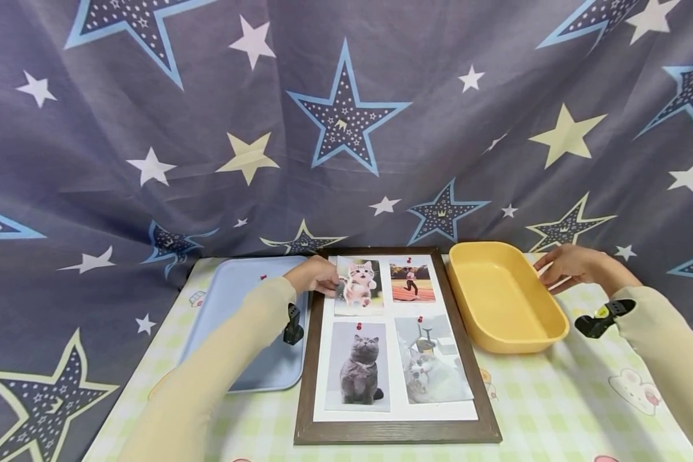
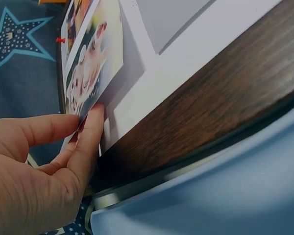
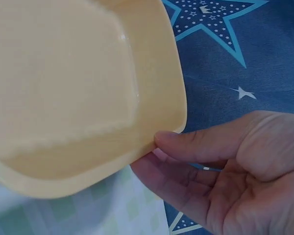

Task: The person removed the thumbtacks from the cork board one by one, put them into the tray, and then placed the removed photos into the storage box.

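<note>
A dark wooden frame [image 1: 398,431] with a white board lies on the table. My left hand [image 1: 328,282] pinches the left edge of a cartoon kitten photo [image 1: 359,285] at the board's top left corner. The left wrist view shows that photo [image 2: 90,63] lifted off the board, held between thumb and forefinger of my left hand [image 2: 88,120]. My right hand [image 1: 548,269] holds the far right rim of a yellow tub [image 1: 499,333]. In the right wrist view the thumb lies on the tub's rim [image 3: 179,98] and the fingers of my right hand [image 3: 159,149] sit under it.
Three more photos stay pinned with red pins: a runner [image 1: 412,280], a grey cat [image 1: 359,369] and a white-grey cat [image 1: 436,366]. A pale blue tray [image 1: 237,301] holding a red pin [image 1: 262,277] lies left of the frame. A star-patterned curtain hangs behind.
</note>
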### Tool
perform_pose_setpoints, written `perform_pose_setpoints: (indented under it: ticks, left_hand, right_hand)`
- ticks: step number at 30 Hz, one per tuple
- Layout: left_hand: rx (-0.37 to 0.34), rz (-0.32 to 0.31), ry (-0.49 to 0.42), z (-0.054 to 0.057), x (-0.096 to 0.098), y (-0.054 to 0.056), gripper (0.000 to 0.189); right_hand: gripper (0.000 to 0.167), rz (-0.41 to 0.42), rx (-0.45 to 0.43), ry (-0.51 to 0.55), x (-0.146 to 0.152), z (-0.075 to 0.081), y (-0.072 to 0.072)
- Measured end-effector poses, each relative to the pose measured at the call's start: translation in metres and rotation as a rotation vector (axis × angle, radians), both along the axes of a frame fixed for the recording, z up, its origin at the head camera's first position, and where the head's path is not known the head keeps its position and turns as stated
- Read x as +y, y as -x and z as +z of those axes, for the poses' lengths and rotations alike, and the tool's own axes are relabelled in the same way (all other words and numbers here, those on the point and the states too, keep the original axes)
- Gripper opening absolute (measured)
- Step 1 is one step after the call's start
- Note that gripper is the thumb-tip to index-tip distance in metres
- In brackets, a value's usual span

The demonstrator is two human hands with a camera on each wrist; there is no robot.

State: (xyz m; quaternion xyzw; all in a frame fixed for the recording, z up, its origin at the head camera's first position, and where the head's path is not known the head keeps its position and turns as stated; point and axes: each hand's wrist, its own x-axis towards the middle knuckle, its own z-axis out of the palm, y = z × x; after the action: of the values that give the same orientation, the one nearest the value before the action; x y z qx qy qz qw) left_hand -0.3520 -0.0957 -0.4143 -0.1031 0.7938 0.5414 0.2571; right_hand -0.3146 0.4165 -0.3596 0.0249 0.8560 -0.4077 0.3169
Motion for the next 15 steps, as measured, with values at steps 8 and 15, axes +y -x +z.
perform_pose_setpoints:
  ticks: [8, 15]
  left_hand:
    - [0.006, -0.022, 0.025, -0.0011, 0.0017, 0.0019, 0.032]
    - [-0.007, -0.052, 0.001, 0.0017, -0.0016, 0.0035, 0.054]
  right_hand:
    - [0.025, -0.031, -0.032, 0.023, 0.0037, -0.0042, 0.0017]
    - [0.028, -0.016, -0.043, -0.018, 0.0013, -0.0030, 0.0037]
